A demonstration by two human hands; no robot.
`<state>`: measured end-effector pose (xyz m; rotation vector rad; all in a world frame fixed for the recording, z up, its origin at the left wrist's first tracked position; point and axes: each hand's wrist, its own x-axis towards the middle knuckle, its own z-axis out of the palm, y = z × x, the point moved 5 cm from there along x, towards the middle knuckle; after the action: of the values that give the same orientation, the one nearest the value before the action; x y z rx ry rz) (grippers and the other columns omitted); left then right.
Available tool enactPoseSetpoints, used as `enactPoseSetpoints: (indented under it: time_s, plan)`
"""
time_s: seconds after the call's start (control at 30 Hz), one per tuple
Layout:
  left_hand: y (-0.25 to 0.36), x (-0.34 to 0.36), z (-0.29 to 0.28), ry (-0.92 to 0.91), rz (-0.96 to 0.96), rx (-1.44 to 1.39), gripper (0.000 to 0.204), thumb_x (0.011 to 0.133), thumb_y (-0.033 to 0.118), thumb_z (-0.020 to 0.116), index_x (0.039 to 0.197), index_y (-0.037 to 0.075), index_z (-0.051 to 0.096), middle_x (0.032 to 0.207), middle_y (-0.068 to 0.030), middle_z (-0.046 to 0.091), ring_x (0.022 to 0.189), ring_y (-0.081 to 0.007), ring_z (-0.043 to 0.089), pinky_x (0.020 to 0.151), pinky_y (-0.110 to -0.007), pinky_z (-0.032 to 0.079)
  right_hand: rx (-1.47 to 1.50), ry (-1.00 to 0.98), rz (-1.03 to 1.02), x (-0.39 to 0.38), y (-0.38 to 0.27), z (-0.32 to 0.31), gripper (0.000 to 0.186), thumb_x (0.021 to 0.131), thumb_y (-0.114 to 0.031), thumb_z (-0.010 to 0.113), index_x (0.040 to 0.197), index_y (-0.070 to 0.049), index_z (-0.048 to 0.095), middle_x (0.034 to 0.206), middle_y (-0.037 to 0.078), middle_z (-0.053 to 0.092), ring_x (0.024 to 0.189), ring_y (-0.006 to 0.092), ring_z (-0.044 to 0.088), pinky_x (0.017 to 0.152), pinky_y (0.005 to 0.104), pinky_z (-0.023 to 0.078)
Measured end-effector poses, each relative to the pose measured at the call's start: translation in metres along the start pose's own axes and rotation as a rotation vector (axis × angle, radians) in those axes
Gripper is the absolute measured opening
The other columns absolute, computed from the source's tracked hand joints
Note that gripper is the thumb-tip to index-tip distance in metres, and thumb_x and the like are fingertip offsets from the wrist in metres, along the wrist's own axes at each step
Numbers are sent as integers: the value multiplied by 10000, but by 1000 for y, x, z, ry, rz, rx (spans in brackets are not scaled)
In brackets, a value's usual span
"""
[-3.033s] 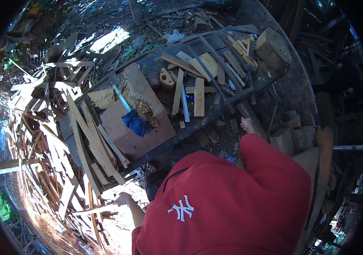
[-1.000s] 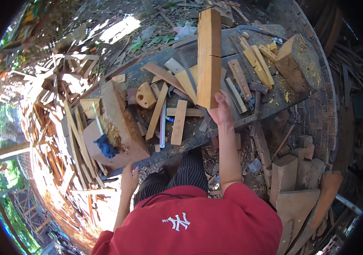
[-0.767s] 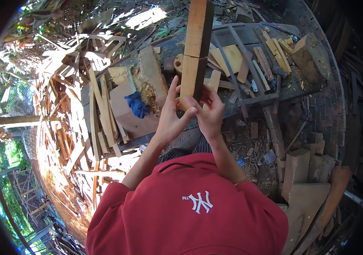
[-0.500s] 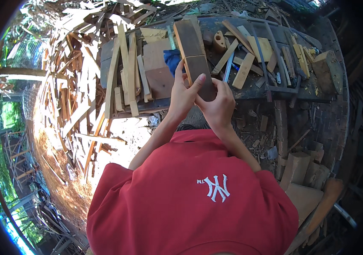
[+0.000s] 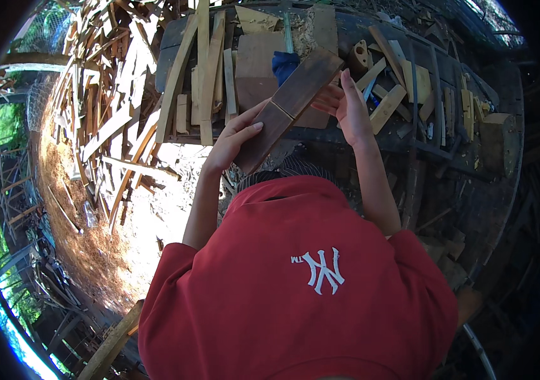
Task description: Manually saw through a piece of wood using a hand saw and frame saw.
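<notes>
Timber block [image 5: 301, 88] aslant above the tabletop's [image 5: 170, 39] near edge

Left hand [image 5: 237, 136] is wrapped around the block's near end, thumb across the dark face, so this grip seems to carry the weight. Right hand [image 5: 351, 114] is apart from it, fingers spread beside the far half, perhaps as loose support; I can't tell whether they touch. Tilted so, the block shows its pale cross-line. Toward the left corner, slats [image 5: 211, 76] reach the near edge, apparently laid crosswise because they're long.

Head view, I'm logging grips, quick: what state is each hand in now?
Left hand: closed on the dark wooden block.
Right hand: open beside the block; contact cannot be told.
</notes>
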<state>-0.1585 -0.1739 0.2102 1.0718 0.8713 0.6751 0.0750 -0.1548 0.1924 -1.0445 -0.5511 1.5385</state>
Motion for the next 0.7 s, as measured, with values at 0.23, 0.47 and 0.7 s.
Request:
enactPoseSetpoints:
  time_s: [0.23, 0.47, 0.7]
  plan:
    - [14, 32, 12, -108, -50, 629, 898, 670, 384, 826, 1391, 22, 429, 1195, -178, 618, 1105, -266, 604, 946, -367, 448, -332, 171, -92, 45, -21, 3, 432, 880, -403, 664, 961, 21, 679, 851, 35, 641, 736, 86, 576, 686, 228, 446]
    - [-11, 60, 3, 123, -222, 991, 641, 615, 390, 750, 1072, -32, 595, 880, -225, 674, 801, -357, 671, 744, -421, 520, -637, 274, 22, 68, -7, -30, 487, 838, -423, 692, 975, 43, 660, 863, 115, 659, 802, 166, 626, 720, 271, 476]
    - [-6, 86, -34, -402, -479, 768, 742, 594, 359, 755, 1193, -45, 584, 934, -197, 675, 817, -240, 665, 751, -320, 514, -1489, -474, -507, 43, -48, 31, 741, 730, -514, 748, 1284, -66, 543, 1189, 141, 615, 1110, 327, 579, 973, 435, 434]
